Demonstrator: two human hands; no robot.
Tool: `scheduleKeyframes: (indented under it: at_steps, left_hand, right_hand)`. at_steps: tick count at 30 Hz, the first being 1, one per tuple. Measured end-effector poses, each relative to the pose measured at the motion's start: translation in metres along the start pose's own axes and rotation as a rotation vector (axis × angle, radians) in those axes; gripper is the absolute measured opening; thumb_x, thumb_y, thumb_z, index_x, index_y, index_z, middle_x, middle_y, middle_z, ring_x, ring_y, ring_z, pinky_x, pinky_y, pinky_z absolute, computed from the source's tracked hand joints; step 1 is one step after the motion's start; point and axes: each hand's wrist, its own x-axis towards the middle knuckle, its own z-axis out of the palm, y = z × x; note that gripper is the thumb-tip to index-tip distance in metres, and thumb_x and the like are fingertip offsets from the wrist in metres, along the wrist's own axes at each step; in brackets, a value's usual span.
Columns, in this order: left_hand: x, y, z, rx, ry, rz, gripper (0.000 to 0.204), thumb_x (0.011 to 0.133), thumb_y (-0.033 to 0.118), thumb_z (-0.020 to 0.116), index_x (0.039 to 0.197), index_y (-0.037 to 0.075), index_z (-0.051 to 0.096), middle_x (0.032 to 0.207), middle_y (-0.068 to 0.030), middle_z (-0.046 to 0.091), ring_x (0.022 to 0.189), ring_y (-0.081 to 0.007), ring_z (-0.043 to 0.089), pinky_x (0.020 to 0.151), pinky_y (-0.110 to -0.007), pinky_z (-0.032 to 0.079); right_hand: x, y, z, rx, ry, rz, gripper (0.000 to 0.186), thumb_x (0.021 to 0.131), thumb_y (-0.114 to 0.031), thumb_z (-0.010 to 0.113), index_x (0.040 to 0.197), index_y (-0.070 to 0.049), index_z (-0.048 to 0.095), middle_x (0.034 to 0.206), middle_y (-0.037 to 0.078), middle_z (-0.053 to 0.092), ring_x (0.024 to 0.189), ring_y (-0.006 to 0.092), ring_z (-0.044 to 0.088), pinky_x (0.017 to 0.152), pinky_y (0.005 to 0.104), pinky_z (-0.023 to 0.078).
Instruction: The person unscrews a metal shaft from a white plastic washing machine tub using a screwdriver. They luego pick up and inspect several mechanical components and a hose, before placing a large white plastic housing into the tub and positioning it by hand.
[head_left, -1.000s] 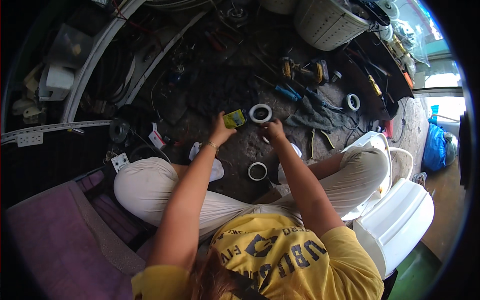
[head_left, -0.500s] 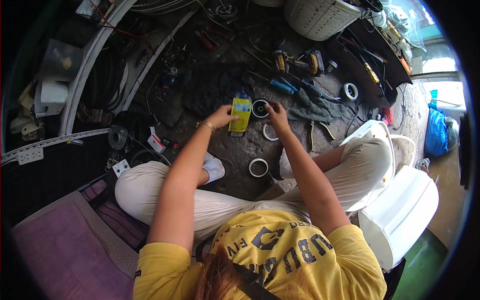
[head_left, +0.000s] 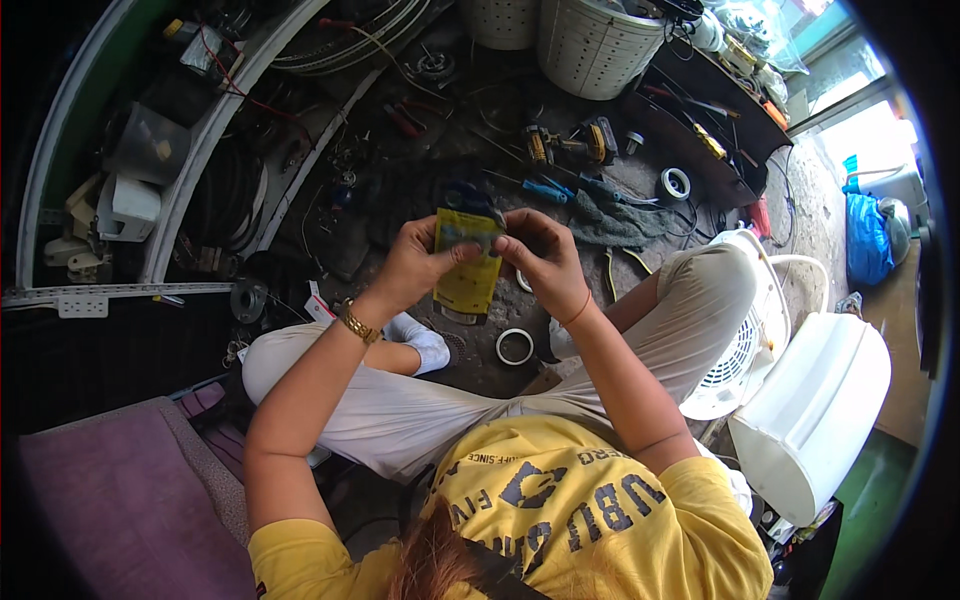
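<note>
Head view: the left hand (head_left: 412,265) is pinching a packet (head_left: 466,289) between thumb and fingers above the floor (head_left: 481,345). The right hand (head_left: 548,258) is pinching its upper right edge, and a white ring (head_left: 515,362) is lying on the floor.

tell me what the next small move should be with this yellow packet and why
Perhaps a gentle tug on the yellow packet at its upper right edge with the right hand: the left hand grips it from the left, which should steady it, and the right is at that edge.
</note>
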Motion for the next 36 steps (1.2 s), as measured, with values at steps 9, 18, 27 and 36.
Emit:
scheduleKeyframes:
  at_steps: [9,18,27,36]
  left_hand:
    - [-0.009,0.02,0.036,0.091,-0.046,0.159,0.019,0.084,0.013,0.068,0.101,0.004,0.066,0.09,-0.0008,0.069,0.082,-0.0061,0.062,0.073,-0.024,0.05]
    - [-0.004,0.027,0.057,0.556,0.238,0.335,0.013,0.086,0.015,0.065,0.089,0.002,0.063,0.081,-0.0055,0.068,0.074,-0.0108,0.063,0.062,-0.029,0.048]
    - [-0.009,0.02,0.032,0.034,0.056,0.289,0.016,0.084,0.017,0.069,0.087,0.004,0.06,0.088,-0.0005,0.061,0.079,-0.0079,0.056,0.071,-0.023,0.045]
    - [-0.001,0.012,0.031,-0.067,0.06,0.327,0.014,0.084,0.012,0.068,0.09,0.004,0.058,0.088,-0.0042,0.057,0.085,-0.0108,0.054,0.077,-0.025,0.043]
  right_hand:
    - [-0.015,-0.02,0.003,-0.587,0.139,-0.337,0.014,0.084,-0.009,0.067,0.086,0.003,0.061,0.073,0.004,0.063,0.068,0.0079,0.056,0.06,0.0247,0.046]
    - [0.033,0.01,-0.013,-0.14,0.48,-0.327,0.015,0.089,-0.014,0.06,0.085,-0.001,0.062,0.074,0.001,0.06,0.066,0.007,0.052,0.061,0.0197,0.042]
    - [0.049,-0.052,-0.178,-1.1,0.496,-0.453,0.02,0.087,-0.009,0.057,0.105,-0.007,0.066,0.076,0.01,0.065,0.071,0.016,0.062,0.068,0.0277,0.048]
    - [0.019,-0.048,-0.084,-0.525,0.007,-0.126,0.029,0.092,-0.026,0.052,0.107,-0.003,0.064,0.105,0.009,0.063,0.098,0.02,0.056,0.088,0.0313,0.042]
